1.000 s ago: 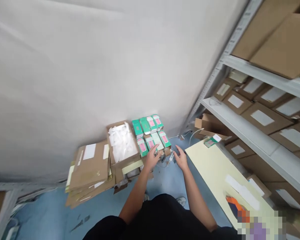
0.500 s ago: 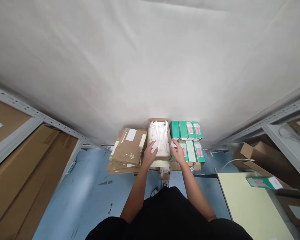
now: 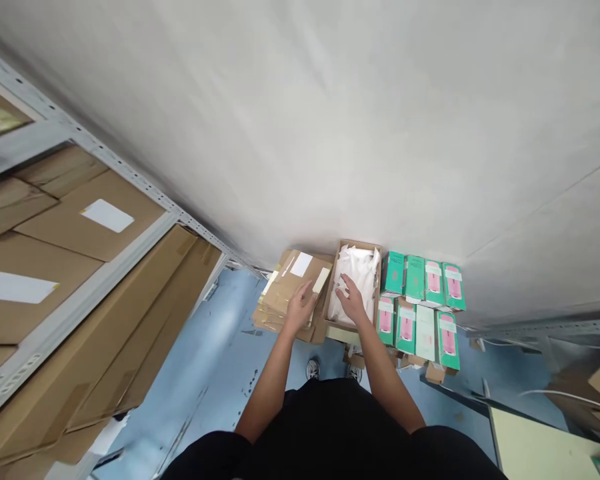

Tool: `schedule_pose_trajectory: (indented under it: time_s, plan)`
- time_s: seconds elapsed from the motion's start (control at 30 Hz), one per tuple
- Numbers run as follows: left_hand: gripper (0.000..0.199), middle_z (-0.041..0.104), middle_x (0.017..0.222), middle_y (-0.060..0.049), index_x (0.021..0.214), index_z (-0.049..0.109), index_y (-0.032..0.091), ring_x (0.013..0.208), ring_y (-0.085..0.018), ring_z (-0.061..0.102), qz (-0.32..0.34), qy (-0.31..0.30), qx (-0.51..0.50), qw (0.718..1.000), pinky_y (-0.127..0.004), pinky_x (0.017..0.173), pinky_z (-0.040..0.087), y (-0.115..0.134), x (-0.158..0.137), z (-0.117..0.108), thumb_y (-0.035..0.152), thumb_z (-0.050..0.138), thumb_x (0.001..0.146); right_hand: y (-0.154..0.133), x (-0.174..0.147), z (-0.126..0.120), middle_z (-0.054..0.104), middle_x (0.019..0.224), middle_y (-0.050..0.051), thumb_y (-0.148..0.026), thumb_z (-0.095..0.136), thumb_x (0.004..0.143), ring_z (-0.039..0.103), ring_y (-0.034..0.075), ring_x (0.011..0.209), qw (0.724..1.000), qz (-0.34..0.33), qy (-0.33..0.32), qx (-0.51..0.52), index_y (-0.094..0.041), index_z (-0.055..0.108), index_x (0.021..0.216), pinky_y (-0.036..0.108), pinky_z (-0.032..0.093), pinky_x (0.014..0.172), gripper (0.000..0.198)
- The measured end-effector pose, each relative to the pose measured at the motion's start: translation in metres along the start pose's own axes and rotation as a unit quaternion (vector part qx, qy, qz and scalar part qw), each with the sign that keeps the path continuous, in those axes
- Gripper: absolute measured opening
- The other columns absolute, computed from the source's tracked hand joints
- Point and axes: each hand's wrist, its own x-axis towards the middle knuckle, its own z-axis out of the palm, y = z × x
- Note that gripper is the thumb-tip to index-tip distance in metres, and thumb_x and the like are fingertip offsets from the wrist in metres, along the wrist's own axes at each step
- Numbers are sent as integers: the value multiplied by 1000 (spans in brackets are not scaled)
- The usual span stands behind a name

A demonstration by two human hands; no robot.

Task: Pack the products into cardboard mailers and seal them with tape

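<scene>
My left hand is open, fingers apart, over the right part of a stack of flattened brown cardboard bearing white labels. Over an open carton full of white wrapped packets is my right hand, also open with its fingers spread. Neither hand holds anything, and whether either one touches what lies beneath it I cannot tell. To the right of the carton stand two rows of green boxes with pink pictures on several of them.
On the left, a metal rack holds large brown cartons. A pale yellow tabletop is at lower right, with part of a green box on it. A grey-white wall rises behind. Blue floor lies below.
My view has swung left, so the carton and green boxes appear farther right. My left hand has gone from the carton's left edge to over the cardboard stack; my right is now over the packets.
</scene>
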Motion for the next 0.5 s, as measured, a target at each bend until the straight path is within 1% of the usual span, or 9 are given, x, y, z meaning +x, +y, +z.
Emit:
schedule_pose_trajectory:
  time_s: [0.07,0.17,0.3,0.37,0.5]
  plan:
    - [54,60,151,-12,145,63,24,139,-28,56,-3,14,-9,1000,-43,111,50,-9,5,-16,41,65,94,-4,10,14,51,161,8,-53,61,94,45,30,150,1000,-11,-12,-3,-29,55,153,53,46,118,64]
    - [55,60,151,-13,146,62,22,138,-29,57,-20,25,-18,999,-45,112,50,-29,16,-37,41,64,94,-11,21,36,51,161,8,-53,60,95,44,29,151,999,-30,-21,-21,-28,55,153,53,39,124,64]
    - [57,61,151,-13,147,62,23,138,-30,58,-46,0,-43,998,-47,113,49,-62,37,-63,38,66,92,-16,27,70,51,161,8,-51,60,95,42,29,153,997,-42,-18,-60,-26,56,153,52,32,128,63]
    - [59,61,151,-13,147,61,23,137,-31,59,-52,-24,-57,997,-48,114,49,-80,50,-77,36,69,90,-14,26,89,51,161,10,-49,60,95,42,29,153,996,-29,-9,-80,-24,57,152,53,31,129,62]
    - [60,58,154,-12,147,61,23,141,-30,56,-62,-55,-80,993,-46,115,48,-120,76,-109,32,68,88,0,23,128,51,161,12,-45,62,92,42,31,153,992,26,17,-120,-23,57,151,54,34,127,63]
